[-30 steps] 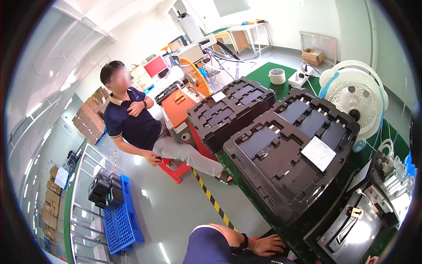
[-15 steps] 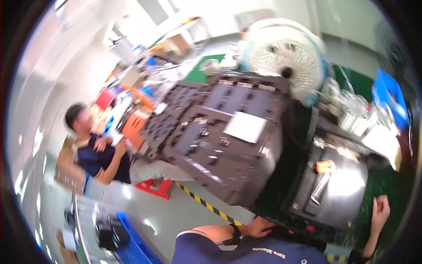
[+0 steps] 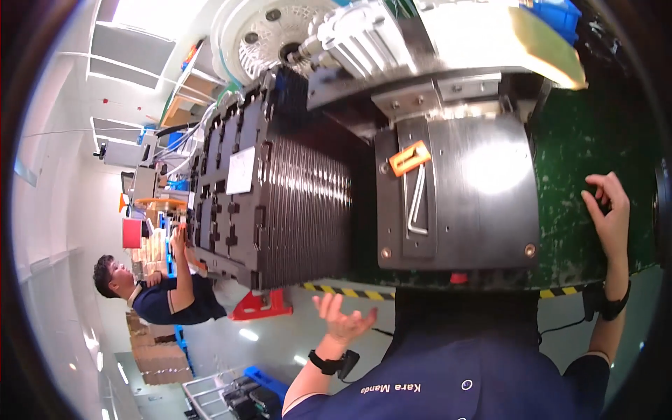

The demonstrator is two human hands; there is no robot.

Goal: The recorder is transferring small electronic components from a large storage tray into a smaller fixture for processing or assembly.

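Note:
My left hand (image 3: pixel 341 320) is raised off the near table edge with its fingers spread and nothing in it, close to a stack of black plastic trays (image 3: pixel 304 210). Over the right part of the green tabletop (image 3: pixel 574 238), my right hand (image 3: pixel 610 213) holds nothing, its thumb and loosely bent fingers apart. Between the hands sits a black metal plate (image 3: pixel 476 217) with screws at its corners. Two L-shaped hex keys (image 3: pixel 416 203) lie on it beside an orange hex key holder (image 3: pixel 410 158). Neither hand touches these tools.
A white sheet (image 3: pixel 241 171) lies on the tray stack. Behind the plate stand a silver motor-like unit (image 3: pixel 360 42) and a large white round slatted basin (image 3: pixel 262 38). Another person (image 3: pixel 178 297) works at the left, near a red stool (image 3: pixel 262 306). Striped tape (image 3: pixel 346 291) marks the floor.
My view has turned, bringing the plate to the middle and the tray stack leftward. My left hand has moved out from the table edge and spread its fingers. My right hand's fingers have loosened.

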